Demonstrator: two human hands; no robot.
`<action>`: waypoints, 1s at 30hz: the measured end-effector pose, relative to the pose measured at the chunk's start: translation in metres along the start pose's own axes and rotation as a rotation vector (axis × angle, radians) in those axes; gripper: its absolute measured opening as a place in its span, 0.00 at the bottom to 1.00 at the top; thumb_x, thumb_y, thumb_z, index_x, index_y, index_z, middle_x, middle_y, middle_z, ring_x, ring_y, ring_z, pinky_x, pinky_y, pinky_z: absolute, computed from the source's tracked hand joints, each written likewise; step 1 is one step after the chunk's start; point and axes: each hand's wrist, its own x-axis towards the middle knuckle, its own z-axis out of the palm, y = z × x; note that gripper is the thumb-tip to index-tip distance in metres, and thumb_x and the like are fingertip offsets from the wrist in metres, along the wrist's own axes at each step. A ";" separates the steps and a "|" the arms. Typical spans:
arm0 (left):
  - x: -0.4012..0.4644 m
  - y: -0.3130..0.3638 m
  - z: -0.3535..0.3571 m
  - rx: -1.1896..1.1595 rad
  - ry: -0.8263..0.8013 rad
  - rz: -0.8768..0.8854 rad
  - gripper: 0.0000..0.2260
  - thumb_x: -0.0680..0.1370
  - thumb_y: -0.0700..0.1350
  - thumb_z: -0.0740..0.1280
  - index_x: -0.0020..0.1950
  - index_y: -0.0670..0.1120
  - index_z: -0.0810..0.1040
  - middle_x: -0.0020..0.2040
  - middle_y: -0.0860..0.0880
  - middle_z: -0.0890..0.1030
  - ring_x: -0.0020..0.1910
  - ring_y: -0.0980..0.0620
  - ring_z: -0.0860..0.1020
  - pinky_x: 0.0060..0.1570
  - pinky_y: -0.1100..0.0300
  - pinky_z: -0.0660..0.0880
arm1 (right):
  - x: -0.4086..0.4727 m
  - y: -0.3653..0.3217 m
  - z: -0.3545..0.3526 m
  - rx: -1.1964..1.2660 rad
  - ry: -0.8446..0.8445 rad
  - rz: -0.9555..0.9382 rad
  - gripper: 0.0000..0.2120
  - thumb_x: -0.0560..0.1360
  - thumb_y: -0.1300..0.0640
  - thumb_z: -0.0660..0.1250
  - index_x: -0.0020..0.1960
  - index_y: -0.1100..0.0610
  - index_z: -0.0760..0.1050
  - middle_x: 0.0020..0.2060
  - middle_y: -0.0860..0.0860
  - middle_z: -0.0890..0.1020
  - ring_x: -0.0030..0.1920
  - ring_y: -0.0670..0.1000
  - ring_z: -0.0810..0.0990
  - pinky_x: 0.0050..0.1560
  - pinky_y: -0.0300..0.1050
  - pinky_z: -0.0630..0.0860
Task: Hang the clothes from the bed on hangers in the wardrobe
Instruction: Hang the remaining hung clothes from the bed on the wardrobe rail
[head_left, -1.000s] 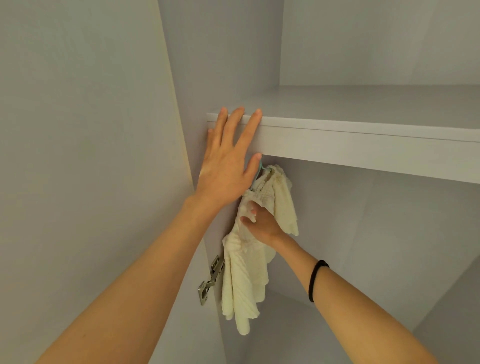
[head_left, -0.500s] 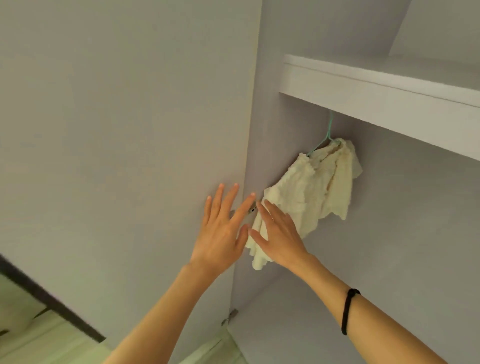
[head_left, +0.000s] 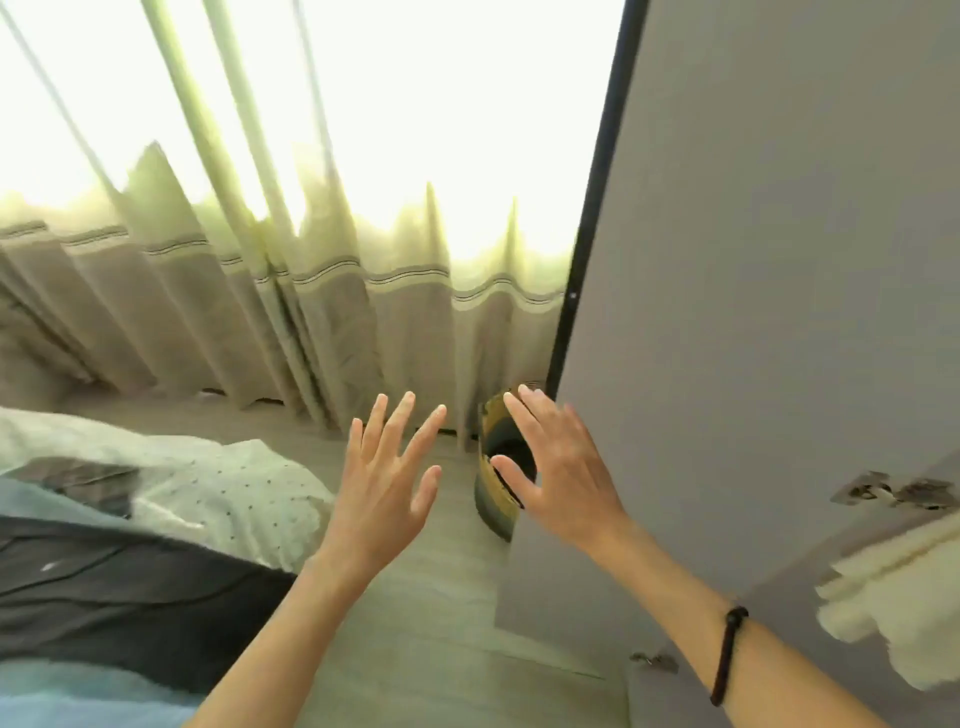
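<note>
My left hand (head_left: 384, 483) is held out over the floor, fingers spread and holding nothing. My right hand (head_left: 558, 467) is also spread and empty, close to the edge of the open grey wardrobe door (head_left: 753, 286). A cream knitted garment (head_left: 898, 608) hangs at the right edge, inside the wardrobe. The bed (head_left: 104, 587) lies at the lower left with a dark grey cloth on it, a white dotted piece (head_left: 228, 493) and a light blue fabric (head_left: 62, 691) at the bottom left corner.
Pale curtains (head_left: 291, 291) cover a bright window straight ahead. A round dark and yellow bin (head_left: 498, 473) stands on the wooden floor (head_left: 431, 623) beside the door's edge. Metal hinges (head_left: 893, 491) sit on the door's inner side.
My view has swung left and down from the wardrobe's inside to the bed and window. Both hands have left the cream garment, which stays hanging, and now hover spread in front of me.
</note>
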 end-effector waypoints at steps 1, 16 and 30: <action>-0.015 -0.019 -0.012 0.033 0.012 -0.053 0.27 0.76 0.48 0.63 0.74 0.52 0.59 0.72 0.42 0.63 0.72 0.40 0.55 0.67 0.40 0.56 | 0.012 -0.020 0.010 -0.004 -0.018 -0.051 0.28 0.76 0.42 0.55 0.71 0.56 0.63 0.69 0.55 0.69 0.69 0.56 0.67 0.69 0.56 0.60; -0.310 -0.262 -0.160 0.323 -0.068 -0.853 0.23 0.75 0.51 0.54 0.70 0.50 0.64 0.67 0.40 0.71 0.68 0.40 0.63 0.60 0.40 0.67 | 0.065 -0.358 0.218 0.098 -0.365 -0.605 0.31 0.78 0.38 0.52 0.76 0.50 0.52 0.75 0.50 0.55 0.75 0.52 0.51 0.70 0.47 0.38; -0.423 -0.350 -0.175 0.164 -0.023 -1.417 0.29 0.75 0.59 0.42 0.76 0.52 0.52 0.77 0.47 0.50 0.75 0.47 0.44 0.73 0.49 0.45 | 0.109 -0.537 0.355 0.122 -0.658 -0.949 0.33 0.77 0.36 0.47 0.76 0.51 0.47 0.76 0.50 0.53 0.76 0.50 0.48 0.73 0.50 0.43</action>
